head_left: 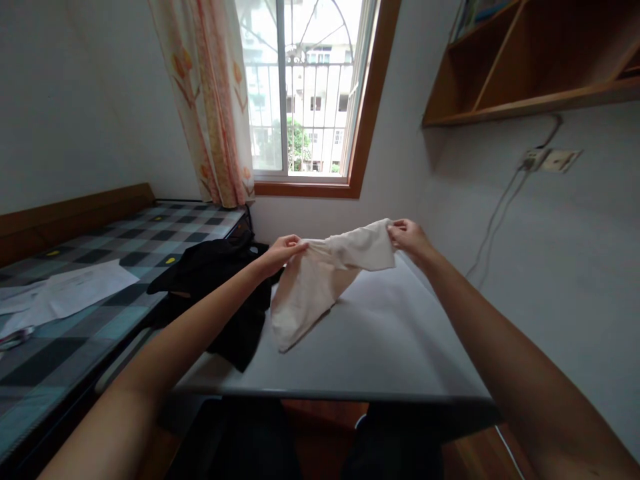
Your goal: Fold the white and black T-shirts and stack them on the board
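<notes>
A cream cloth garment [307, 293], with two leg-like parts that look like a pair of shorts, is stretched between my hands above the white table [400, 347]. At its upper left edge, my left hand [286, 252] pinches the fabric between thumb and fingers. My right hand [411, 238] grips the upper right corner. One part of the garment hangs down at the left, its lower end close to the tabletop; the other extends toward my right hand. Left of the garment, black clothing [220, 267] lies in a heap, partly hidden behind my left forearm.
A bed [65, 373] with a checked cover stands at the left, with white papers [75, 290] on it. Ahead are a window [310, 100] and a flowered curtain [215, 100]. A wooden shelf [530, 100] and a socket with cords [535, 160] are on the right wall.
</notes>
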A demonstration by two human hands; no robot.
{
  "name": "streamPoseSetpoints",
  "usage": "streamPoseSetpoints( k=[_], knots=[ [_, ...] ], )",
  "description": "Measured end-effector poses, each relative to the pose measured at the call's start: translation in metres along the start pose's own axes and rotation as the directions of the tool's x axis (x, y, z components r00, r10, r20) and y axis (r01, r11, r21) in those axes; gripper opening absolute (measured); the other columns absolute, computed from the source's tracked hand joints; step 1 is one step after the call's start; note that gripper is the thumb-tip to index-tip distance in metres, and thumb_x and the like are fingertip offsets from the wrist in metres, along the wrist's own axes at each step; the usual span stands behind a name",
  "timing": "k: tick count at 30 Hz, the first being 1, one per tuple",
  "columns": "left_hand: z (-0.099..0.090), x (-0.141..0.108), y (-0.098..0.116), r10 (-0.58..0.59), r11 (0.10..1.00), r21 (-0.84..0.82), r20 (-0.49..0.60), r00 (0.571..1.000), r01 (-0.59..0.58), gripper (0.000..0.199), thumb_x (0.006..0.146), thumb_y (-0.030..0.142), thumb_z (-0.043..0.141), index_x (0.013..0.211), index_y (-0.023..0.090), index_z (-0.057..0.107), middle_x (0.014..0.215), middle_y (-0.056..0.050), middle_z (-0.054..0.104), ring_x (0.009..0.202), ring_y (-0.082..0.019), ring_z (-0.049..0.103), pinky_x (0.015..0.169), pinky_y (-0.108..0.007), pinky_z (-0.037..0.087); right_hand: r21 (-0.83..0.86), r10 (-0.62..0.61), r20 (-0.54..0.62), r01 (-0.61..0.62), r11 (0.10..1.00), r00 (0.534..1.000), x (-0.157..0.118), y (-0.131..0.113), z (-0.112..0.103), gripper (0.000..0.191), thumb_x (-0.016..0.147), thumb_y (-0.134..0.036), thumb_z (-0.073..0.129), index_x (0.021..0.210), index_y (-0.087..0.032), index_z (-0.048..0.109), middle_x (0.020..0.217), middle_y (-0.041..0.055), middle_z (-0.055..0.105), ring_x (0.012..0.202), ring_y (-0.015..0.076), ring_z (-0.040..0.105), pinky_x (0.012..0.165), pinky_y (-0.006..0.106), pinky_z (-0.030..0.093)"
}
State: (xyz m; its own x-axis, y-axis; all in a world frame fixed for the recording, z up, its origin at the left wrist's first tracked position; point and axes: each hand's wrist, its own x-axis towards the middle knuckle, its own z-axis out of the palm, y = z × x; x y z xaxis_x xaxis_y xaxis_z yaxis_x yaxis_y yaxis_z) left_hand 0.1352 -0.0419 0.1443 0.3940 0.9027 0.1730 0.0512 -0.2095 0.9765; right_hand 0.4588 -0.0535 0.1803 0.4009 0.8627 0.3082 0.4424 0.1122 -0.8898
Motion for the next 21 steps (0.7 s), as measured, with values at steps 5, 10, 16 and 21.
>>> streamPoseSetpoints(
  k=[5, 10, 16, 21],
  knots=[
    [0.007, 0.021, 0.048, 0.317, 0.921, 0.251, -0.034, 0.948, -0.299, 0.029, 0.080, 0.042, 0.062, 0.077, 0.017, 0.050, 0.068, 0.004, 0.054, 0.064, -0.009, 0.051, 0.061, -0.021, 0.039, -0.064, -0.308, 0.281, 0.338, 0.939, 0.909, -0.021, -0.012, 0.027, 0.044, 0.068, -0.033, 0.075, 0.108, -0.021, 0.064, 0.100, 0.0078, 0.063, 0.080, 0.0186, 0.061, 0.073, 0.037, 0.054],
    [0.038, 0.017, 0.087, 0.546, 0.692, 0.462, 0.168, 0.821, -0.555, 0.018, 0.089, 0.034, 0.054, 0.087, 0.017, 0.054, 0.073, 0.002, 0.054, 0.072, -0.012, 0.053, 0.070, -0.024, 0.043, 0.135, -0.519, 0.573, 0.552, 0.823, 0.634, -0.039, -0.046, 0.059, 0.048, 0.065, -0.042, 0.078, 0.107, -0.023, 0.067, 0.104, 0.0056, 0.061, 0.079, 0.0174, 0.060, 0.072, 0.035, 0.053],
    [0.017, 0.005, 0.110, 0.615, 0.604, 0.584, 0.091, 0.784, -0.542, 0.020, 0.089, 0.033, 0.056, 0.097, 0.015, 0.057, 0.081, -0.001, 0.060, 0.074, -0.012, 0.057, 0.071, -0.024, 0.045, 0.219, -0.489, 0.490, 0.441, 0.870, 0.721, -0.025, -0.065, 0.050, 0.033, 0.075, -0.049, 0.071, 0.071, -0.018, 0.057, 0.061, -0.0039, 0.053, 0.056, 0.0097, 0.048, 0.054, 0.023, 0.042],
    [0.009, 0.000, 0.098, 0.373, 0.763, 0.489, 0.200, 0.906, -0.422, 0.042, 0.076, 0.042, 0.071, 0.105, 0.015, 0.060, 0.090, -0.003, 0.065, 0.075, -0.014, 0.060, 0.068, -0.025, 0.048, 0.559, -0.337, 0.412, 0.058, 0.827, 0.847, -0.037, -0.095, 0.047, 0.029, 0.086, -0.047, 0.060, 0.078, -0.022, 0.047, 0.064, -0.0044, 0.054, 0.057, 0.0107, 0.054, 0.055, 0.024, 0.049]
  ],
)
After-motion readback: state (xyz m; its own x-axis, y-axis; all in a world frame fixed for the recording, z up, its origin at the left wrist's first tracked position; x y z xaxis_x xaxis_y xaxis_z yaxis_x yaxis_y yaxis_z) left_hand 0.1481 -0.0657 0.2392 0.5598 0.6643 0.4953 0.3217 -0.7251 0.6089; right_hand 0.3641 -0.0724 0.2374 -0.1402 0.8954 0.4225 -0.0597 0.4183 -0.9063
